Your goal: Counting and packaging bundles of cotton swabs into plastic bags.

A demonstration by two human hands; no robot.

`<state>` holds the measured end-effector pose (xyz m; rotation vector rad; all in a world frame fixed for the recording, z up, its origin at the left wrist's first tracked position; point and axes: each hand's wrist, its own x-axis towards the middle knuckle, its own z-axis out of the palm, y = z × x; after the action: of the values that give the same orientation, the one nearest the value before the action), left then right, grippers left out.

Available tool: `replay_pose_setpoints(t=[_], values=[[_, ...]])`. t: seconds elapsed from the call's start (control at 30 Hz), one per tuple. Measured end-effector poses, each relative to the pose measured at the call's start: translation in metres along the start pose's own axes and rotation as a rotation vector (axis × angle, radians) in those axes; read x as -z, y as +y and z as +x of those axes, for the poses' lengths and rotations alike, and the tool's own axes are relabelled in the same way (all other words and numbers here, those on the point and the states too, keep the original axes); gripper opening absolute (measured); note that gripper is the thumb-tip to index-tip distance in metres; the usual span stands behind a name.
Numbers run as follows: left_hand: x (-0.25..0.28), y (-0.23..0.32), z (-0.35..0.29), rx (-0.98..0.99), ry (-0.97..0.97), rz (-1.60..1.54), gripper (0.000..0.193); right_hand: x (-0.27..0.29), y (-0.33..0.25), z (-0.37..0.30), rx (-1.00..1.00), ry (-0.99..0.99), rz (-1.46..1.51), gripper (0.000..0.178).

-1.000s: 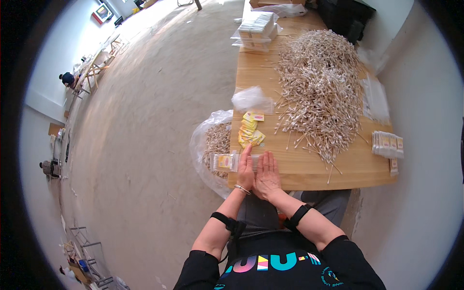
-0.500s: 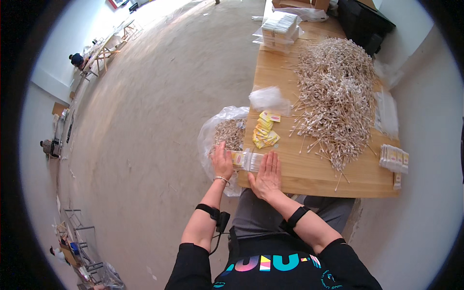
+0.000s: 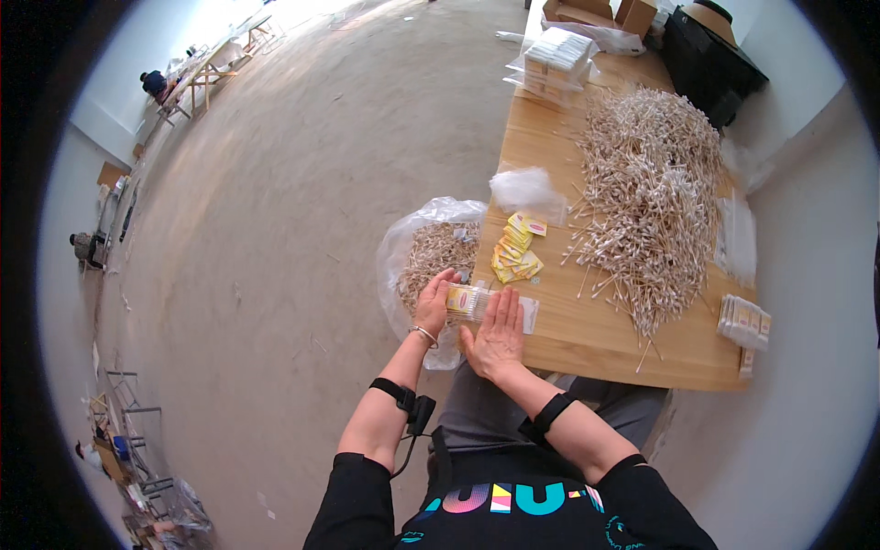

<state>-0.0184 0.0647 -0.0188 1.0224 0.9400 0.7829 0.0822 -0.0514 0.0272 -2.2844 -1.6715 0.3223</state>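
A clear plastic packet of cotton swabs with a yellow card lies at the table's near left corner. My left hand holds its left end, which juts toward the table edge. My right hand rests flat across the packet, fingers stretched out and side by side, covering part of it. The packet's clear right end shows past those fingers. Just beyond lies a fanned pile of yellow cards, with a stack of clear empty bags behind it.
A large heap of loose cotton swabs covers the table's right side. Filled packets sit at the right edge. Wrapped swab bundles and a black bin are at the far end. A swab-filled plastic bag stands left of the table.
My right hand has slid onto the packet, whose clear end now shows to its right. My left fingers have closed round the left end. The view has shifted slightly.
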Motion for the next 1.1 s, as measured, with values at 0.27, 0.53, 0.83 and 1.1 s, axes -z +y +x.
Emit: replay_pose_setpoints(t=[0.27, 0.53, 0.83, 1.1], values=[[0.003, -0.005, 0.002, -0.018, -0.003, 0.007, 0.036, -0.003, -0.005, 0.003, 0.044, -0.038, 0.036, 0.088], [0.008, 0.006, 0.003, 0.060, -0.037, -0.057, 0.043, 0.004, 0.004, 0.024, -0.004, 0.319, 0.838, 0.058], [0.003, 0.020, -0.003, 0.105, -0.132, -0.079, 0.044, -0.018, -0.020, 0.038, 0.054, 0.310, 0.927, 0.055], [-0.002, 0.015, -0.001, 0.145, -0.152, -0.060, 0.044, -0.014, -0.022, 0.039, 0.079, 0.271, 0.962, 0.058]])
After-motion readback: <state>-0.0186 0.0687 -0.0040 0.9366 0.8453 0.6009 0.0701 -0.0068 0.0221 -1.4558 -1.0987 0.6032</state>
